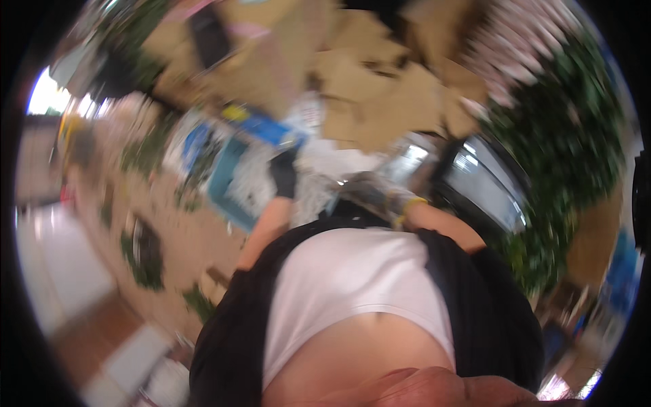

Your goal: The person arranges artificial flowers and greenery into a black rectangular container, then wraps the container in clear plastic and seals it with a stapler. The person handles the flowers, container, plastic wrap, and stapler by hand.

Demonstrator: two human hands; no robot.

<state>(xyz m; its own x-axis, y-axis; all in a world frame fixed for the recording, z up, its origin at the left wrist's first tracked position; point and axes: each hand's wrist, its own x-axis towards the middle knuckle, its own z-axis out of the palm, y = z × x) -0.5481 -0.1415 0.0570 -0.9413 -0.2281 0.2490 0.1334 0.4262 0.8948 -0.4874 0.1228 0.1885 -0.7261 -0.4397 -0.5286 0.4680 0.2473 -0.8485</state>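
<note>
The whole picture is smeared by motion. My left hand (283, 173), in a dark glove, reaches over a teal plastic bin (220, 180) filled with pale, shredded-looking stuff. Just beyond its fingertips lies a blue item with a yellow end (254, 124). My right hand (373, 192), in a greyish glove with a yellow cuff, is in front of me, between the bin and a dark-rimmed container (485, 180). Near that hand sits a shiny clear or silvery thing (407, 163) of a kind I cannot make out. The fingers of both hands are too blurred to read.
Brown cardboard or paper pieces (369, 88) spread out ahead. Green leafy stems (566, 136) are heaped at the right, with rows of pale pink shapes (519, 44) above them. Leaf scraps (142, 251) litter the floor (183, 251) on the left, near white boxy surfaces (64, 251).
</note>
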